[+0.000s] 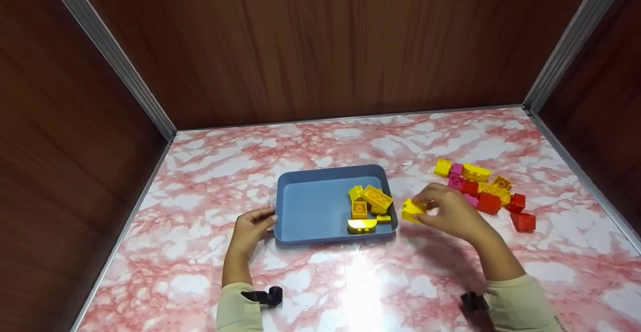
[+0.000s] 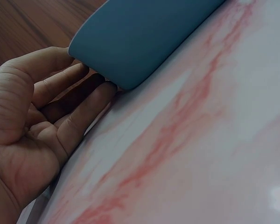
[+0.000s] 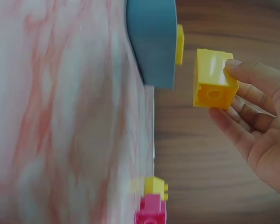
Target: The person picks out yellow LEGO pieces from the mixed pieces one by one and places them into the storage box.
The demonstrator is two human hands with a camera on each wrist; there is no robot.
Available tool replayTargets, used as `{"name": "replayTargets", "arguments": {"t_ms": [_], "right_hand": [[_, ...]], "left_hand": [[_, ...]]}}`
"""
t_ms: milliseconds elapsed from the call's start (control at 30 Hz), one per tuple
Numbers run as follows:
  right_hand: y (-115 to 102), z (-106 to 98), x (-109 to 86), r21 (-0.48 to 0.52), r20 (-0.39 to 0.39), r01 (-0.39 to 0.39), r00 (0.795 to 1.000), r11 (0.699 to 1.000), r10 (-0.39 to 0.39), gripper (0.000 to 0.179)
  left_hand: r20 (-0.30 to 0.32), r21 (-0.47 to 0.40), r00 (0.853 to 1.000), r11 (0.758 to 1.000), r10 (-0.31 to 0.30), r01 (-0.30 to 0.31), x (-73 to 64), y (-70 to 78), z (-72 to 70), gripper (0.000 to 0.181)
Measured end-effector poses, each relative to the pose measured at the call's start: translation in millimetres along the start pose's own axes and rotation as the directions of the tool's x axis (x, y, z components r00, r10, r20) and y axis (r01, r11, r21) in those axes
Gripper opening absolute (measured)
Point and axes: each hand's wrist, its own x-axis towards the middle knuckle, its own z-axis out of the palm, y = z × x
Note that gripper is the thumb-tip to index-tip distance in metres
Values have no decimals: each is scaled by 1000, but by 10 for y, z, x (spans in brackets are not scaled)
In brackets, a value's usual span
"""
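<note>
My right hand [image 1: 450, 214] pinches a yellow toy brick [image 1: 412, 211] between thumb and fingers, just outside the right wall of a blue-grey tray [image 1: 310, 204]. In the right wrist view, that brick's hollow end faces the camera, and it is raised above the table. My left hand [image 1: 249, 232] rests at the tray's left wall; the left wrist view has its fingertips against the outside of the wall, with the thumb by the rim. Several yellow bricks [image 1: 377, 198] lie in the tray's right part, among them a rounded yellow piece [image 1: 361, 226].
To the right of the tray is a loose group of yellow, pink and red bricks, including a red brick [image 1: 489, 203] and a yellow brick [image 1: 442, 167]. Brown wood-grain panels [image 1: 320, 46] enclose the marbled red-and-white table [image 1: 200, 282] at the back and both sides.
</note>
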Motion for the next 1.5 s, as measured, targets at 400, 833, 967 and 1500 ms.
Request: {"name": "replayTargets", "arguments": {"t_ms": [400, 833, 967, 1500], "right_hand": [[-141, 221, 159, -7, 47, 113, 993, 994, -112, 21], [-196, 376, 271, -45, 64, 180, 982, 983, -177, 21], [-198, 408, 273, -77, 67, 218, 975, 973, -213, 22], [-140, 386, 253, -93, 88, 270, 961, 958, -262, 22]], "left_hand": [[-19, -22, 1000, 1000, -17, 17, -12, 28, 45, 34], [-30, 17, 999, 1000, -20, 20, -11, 13, 25, 34], [-31, 17, 999, 1000, -17, 18, -11, 11, 29, 34], [13, -15, 999, 999, 38, -38, -7, -12, -3, 35]]}}
